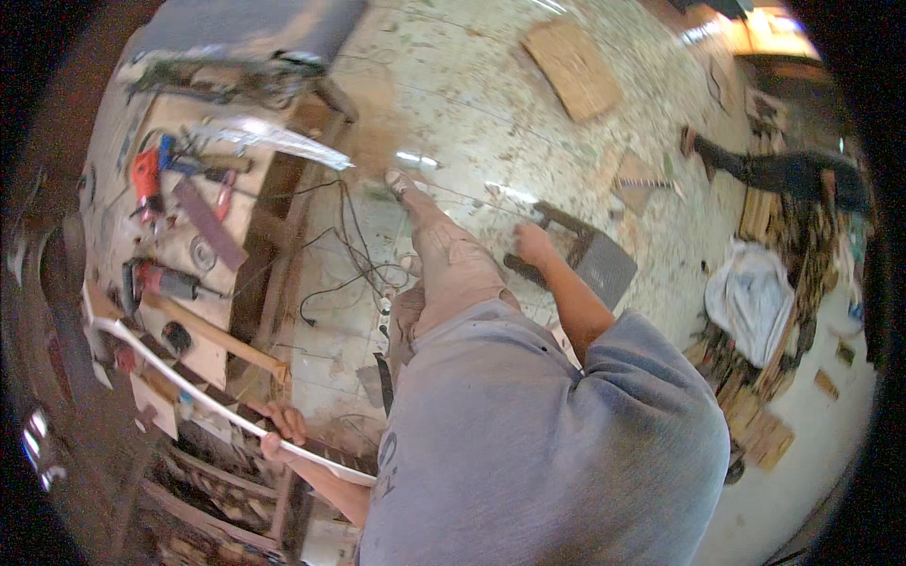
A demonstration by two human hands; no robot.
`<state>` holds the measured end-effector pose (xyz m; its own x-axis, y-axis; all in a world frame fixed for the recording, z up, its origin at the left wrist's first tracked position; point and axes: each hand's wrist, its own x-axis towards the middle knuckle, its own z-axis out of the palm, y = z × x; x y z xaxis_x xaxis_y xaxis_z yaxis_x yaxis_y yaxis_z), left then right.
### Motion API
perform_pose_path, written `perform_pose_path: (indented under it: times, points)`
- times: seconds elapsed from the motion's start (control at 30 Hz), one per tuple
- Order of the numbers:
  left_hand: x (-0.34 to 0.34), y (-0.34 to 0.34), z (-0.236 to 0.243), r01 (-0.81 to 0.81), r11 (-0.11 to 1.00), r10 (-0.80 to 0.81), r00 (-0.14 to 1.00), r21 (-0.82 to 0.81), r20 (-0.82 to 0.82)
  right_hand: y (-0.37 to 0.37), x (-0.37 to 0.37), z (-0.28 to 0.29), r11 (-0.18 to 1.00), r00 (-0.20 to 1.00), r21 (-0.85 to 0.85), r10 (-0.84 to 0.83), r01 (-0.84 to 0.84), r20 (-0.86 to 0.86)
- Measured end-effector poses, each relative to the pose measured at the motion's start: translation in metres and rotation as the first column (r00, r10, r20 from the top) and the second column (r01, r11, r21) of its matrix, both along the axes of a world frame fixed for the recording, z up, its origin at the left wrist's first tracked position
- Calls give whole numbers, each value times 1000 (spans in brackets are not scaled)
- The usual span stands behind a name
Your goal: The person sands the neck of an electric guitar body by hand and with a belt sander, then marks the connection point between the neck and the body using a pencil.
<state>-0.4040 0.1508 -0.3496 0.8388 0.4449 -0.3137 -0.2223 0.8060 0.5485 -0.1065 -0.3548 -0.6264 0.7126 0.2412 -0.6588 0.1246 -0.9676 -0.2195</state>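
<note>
My left hand grips a long, curved-looking white-edged board at the lower left. My right hand hangs out in front of me with fingers loosely curled; I see nothing in it. Beneath it on the floor lies a dark grey object with a frame-like part. Beside the board, a cluttered workbench holds a red power tool, a red-and-black tool, a brown strip and a wooden batten.
Black cables lie on the dusty floor near my foot. A plywood panel lies ahead. At the right, a person in dark clothing is beside scrap wood and a pale sack. A grey surface stands at the upper left.
</note>
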Motion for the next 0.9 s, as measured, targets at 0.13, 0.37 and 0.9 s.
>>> perform_pose_path:
  times: [0.13, 0.37, 0.9]
  points:
    - [22, 8, 14, 34, 997, -37, 998, 70, 46, -119, -65, 2, 970, 973, -187, -181, 154, -141]
    - [68, -19, 50, -39, 963, 11, 995, 268, 104, -190, -79, -39, 977, 981, -177, -144, 119, -134]
    - [102, -83, 113, -24, 694, 546, 669, 720, -505, -337, -74, -263, 729, 770, -279, 517, -625, -374]
